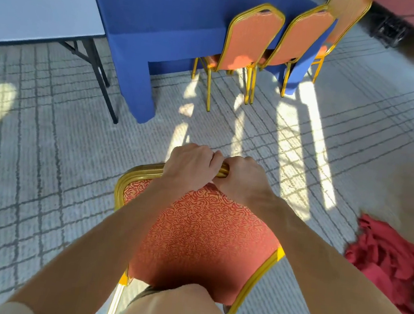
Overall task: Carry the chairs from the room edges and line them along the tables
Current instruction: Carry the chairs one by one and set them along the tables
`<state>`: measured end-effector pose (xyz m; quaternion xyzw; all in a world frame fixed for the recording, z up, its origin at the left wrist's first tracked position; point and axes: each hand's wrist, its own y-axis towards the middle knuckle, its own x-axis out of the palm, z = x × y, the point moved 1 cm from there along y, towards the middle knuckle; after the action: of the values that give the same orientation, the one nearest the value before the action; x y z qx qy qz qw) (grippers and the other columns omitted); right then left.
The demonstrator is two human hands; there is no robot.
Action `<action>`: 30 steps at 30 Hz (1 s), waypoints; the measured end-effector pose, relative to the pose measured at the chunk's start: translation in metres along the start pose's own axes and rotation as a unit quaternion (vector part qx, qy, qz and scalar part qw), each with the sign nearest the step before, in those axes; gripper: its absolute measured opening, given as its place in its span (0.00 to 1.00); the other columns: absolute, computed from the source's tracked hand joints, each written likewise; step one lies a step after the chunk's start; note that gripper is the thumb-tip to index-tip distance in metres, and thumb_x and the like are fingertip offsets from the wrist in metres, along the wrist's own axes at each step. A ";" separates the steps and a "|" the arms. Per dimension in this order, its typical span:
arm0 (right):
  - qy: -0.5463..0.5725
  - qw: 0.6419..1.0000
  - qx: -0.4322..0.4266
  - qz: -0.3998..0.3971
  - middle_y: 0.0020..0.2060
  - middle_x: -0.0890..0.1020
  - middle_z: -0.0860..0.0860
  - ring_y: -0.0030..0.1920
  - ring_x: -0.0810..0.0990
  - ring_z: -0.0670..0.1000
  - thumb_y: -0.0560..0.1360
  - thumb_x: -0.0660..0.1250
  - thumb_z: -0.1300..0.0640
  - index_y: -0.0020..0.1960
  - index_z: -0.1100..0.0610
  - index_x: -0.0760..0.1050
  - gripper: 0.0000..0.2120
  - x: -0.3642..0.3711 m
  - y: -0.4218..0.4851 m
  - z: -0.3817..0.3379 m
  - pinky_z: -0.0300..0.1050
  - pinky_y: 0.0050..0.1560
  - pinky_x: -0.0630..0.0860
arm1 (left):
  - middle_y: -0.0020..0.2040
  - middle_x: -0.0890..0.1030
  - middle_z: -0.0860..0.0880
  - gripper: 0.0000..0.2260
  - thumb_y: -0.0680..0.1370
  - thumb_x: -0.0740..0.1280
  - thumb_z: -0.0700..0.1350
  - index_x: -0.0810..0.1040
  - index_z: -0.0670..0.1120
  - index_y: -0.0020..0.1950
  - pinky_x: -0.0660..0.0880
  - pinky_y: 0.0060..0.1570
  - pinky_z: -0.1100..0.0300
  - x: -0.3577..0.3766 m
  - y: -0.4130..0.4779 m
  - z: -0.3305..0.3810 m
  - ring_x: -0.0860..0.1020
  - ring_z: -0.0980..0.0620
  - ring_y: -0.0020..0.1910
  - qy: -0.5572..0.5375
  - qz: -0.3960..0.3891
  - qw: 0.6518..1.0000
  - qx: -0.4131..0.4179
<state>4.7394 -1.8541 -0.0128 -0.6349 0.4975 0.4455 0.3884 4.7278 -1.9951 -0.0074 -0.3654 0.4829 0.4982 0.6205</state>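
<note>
Our left hand (pixel 187 166) and right hand (pixel 245 180) both curl tight round the gold top bar (pixel 143 172) of the chair (pixel 198 230), right in front of us. They sit so close together that the chair might twist and bump something. On the carpet (pixel 34 164) stand a gray desk (pixel 37 11), a blue desk (pixel 164 19) with three chairs (pixel 251 38), then a red cloth (pixel 389 258).

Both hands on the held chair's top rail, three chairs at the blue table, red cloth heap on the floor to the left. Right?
No. The head view shows the red cloth heap on the floor to the right, not left. The rest holds: left hand and right hand grip the top rail, three chairs stand at the blue table.
</note>
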 end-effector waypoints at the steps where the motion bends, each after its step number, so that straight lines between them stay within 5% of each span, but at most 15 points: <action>1: -0.006 1.000 -0.002 0.000 0.35 0.78 0.47 0.38 0.72 0.50 0.73 0.66 0.42 0.44 0.51 0.79 0.13 -0.001 0.011 0.001 0.43 0.39 0.67 | 0.35 0.72 0.51 0.17 0.84 0.51 0.51 0.76 0.46 0.46 0.67 0.37 0.53 -0.003 0.009 -0.003 0.76 0.46 0.41 -0.004 0.000 1.000 0.007; 5: -0.023 0.999 -0.032 0.014 0.37 0.82 0.47 0.41 0.79 0.52 0.72 0.66 0.41 0.47 0.50 0.80 0.13 -0.012 0.058 0.000 0.43 0.38 0.68 | 0.39 0.77 0.46 0.12 0.84 0.54 0.47 0.75 0.46 0.48 0.76 0.41 0.48 -0.021 0.045 -0.014 0.77 0.43 0.42 -0.052 0.018 0.998 -0.014; 11: -0.051 0.987 -0.129 0.078 0.35 0.84 0.50 0.38 0.81 0.55 0.73 0.66 0.46 0.44 0.52 0.80 0.10 -0.042 0.106 -0.007 0.43 0.37 0.68 | 0.35 0.76 0.47 0.18 0.84 0.55 0.48 0.66 0.48 0.34 0.75 0.42 0.48 -0.046 0.082 -0.027 0.78 0.42 0.42 -0.057 0.057 0.997 -0.016; 12: -0.052 0.985 -0.143 0.087 0.33 0.83 0.50 0.35 0.81 0.55 0.72 0.67 0.46 0.43 0.52 0.80 0.10 -0.042 0.110 -0.006 0.43 0.36 0.69 | 0.36 0.75 0.48 0.18 0.84 0.54 0.49 0.69 0.49 0.36 0.73 0.41 0.50 -0.046 0.085 -0.030 0.78 0.43 0.43 -0.060 0.054 0.996 -0.024; 14: -0.049 0.981 -0.163 0.094 0.28 0.81 0.49 0.30 0.80 0.55 0.71 0.68 0.46 0.40 0.52 0.81 0.10 -0.039 0.118 0.001 0.42 0.33 0.71 | 0.42 0.79 0.48 0.17 0.85 0.50 0.50 0.78 0.49 0.55 0.67 0.38 0.53 -0.039 0.092 -0.028 0.77 0.44 0.45 -0.042 0.052 0.997 -0.026; 16: -0.034 0.975 -0.185 0.115 0.24 0.78 0.47 0.23 0.75 0.51 0.68 0.70 0.47 0.36 0.50 0.80 0.07 -0.033 0.125 0.010 0.39 0.28 0.71 | 0.44 0.80 0.48 0.22 0.85 0.45 0.52 0.76 0.49 0.65 0.65 0.34 0.55 -0.030 0.098 -0.027 0.74 0.46 0.40 -0.023 0.048 0.998 -0.027; 18: -0.019 0.971 -0.202 0.125 0.21 0.75 0.46 0.20 0.68 0.47 0.64 0.70 0.48 0.34 0.49 0.80 0.05 -0.028 0.131 0.020 0.36 0.25 0.66 | 0.42 0.81 0.47 0.22 0.85 0.47 0.52 0.80 0.47 0.57 0.72 0.36 0.52 -0.016 0.102 -0.025 0.77 0.45 0.39 -0.032 0.032 0.999 -0.030; 21: -0.041 0.975 -0.200 0.092 0.20 0.74 0.47 0.20 0.73 0.51 0.65 0.71 0.47 0.33 0.49 0.79 0.07 -0.012 0.152 0.044 0.38 0.24 0.65 | 0.40 0.83 0.46 0.25 0.85 0.50 0.55 0.83 0.45 0.44 0.74 0.44 0.52 0.002 0.123 -0.019 0.80 0.45 0.43 -0.064 0.016 0.994 -0.089; 27: -0.094 0.971 -0.221 0.018 0.26 0.79 0.46 0.25 0.72 0.49 0.73 0.67 0.41 0.40 0.47 0.79 0.10 -0.009 0.210 0.086 0.39 0.29 0.64 | 0.30 0.77 0.53 0.27 0.84 0.49 0.59 0.81 0.49 0.39 0.67 0.38 0.56 0.027 0.178 -0.015 0.76 0.53 0.33 -0.096 -0.011 0.988 -0.120; 30: -0.084 0.970 -0.223 0.048 0.22 0.76 0.46 0.22 0.72 0.49 0.69 0.72 0.42 0.33 0.49 0.76 0.13 -0.016 0.247 0.104 0.36 0.26 0.63 | 0.27 0.75 0.53 0.26 0.84 0.51 0.60 0.79 0.50 0.36 0.62 0.31 0.61 0.032 0.215 -0.013 0.72 0.57 0.28 -0.088 0.013 0.988 -0.130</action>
<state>4.4779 -1.8024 -0.0414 -0.6410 0.3816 0.6150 0.2555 4.5173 -1.9476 -0.0355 -0.3911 0.3626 0.5951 0.6012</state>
